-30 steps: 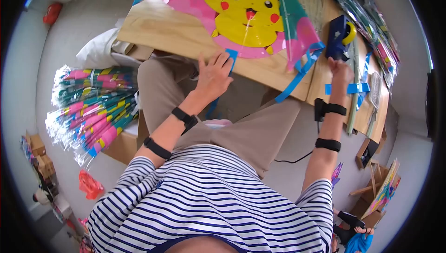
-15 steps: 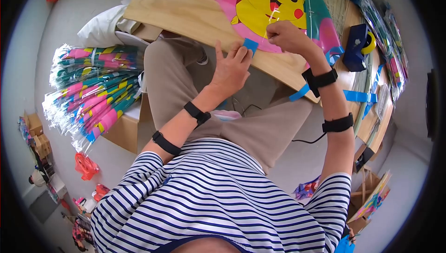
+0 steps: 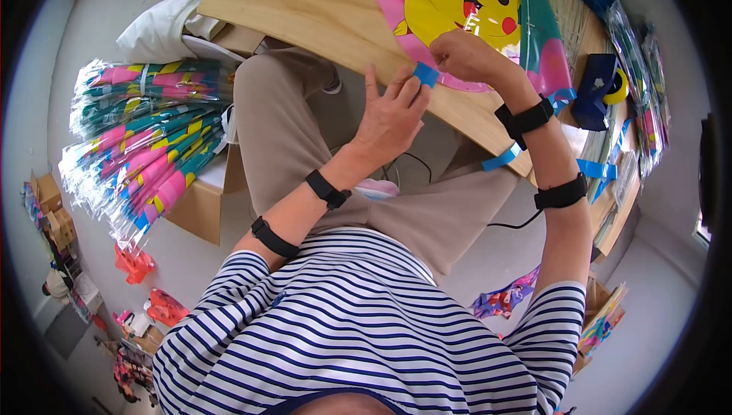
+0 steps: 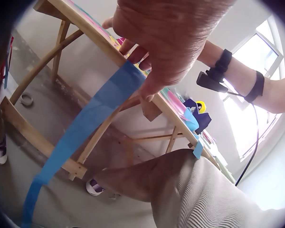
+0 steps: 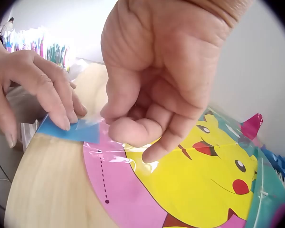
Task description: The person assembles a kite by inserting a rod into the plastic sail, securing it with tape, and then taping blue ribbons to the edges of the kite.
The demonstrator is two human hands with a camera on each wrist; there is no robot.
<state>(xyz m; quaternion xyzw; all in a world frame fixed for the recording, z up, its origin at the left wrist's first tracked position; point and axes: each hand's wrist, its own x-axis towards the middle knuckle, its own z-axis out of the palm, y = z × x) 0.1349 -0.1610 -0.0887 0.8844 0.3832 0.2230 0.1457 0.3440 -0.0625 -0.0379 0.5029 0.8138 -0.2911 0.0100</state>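
My left hand (image 3: 389,125) rests its fingertips on a blue strip (image 3: 425,74) at the wooden table's front edge; in the left wrist view the strip (image 4: 85,118) hangs down below that edge. Just to the right, my right hand (image 3: 473,60) is over the lower edge of a printed film with a yellow character (image 3: 427,15). In the right wrist view, the curled fingers and thumb of my right hand (image 5: 156,80) pinch a small clear piece of tape (image 5: 89,122), its free end near the blue strip (image 5: 69,132) and the left fingertips.
A dark blue tape dispenser (image 3: 591,95) with a yellow roll stands on the right of the table (image 3: 297,3). Wrapped bundles (image 3: 145,141) lie in a cardboard box (image 3: 194,213) at the left. Another blue strip (image 3: 501,159) is at the table edge, and thin sticks lie at the right.
My right hand has come left from the tape dispenser to the film beside my left hand. The left fingers stay on the blue strip, while the head view has shifted.
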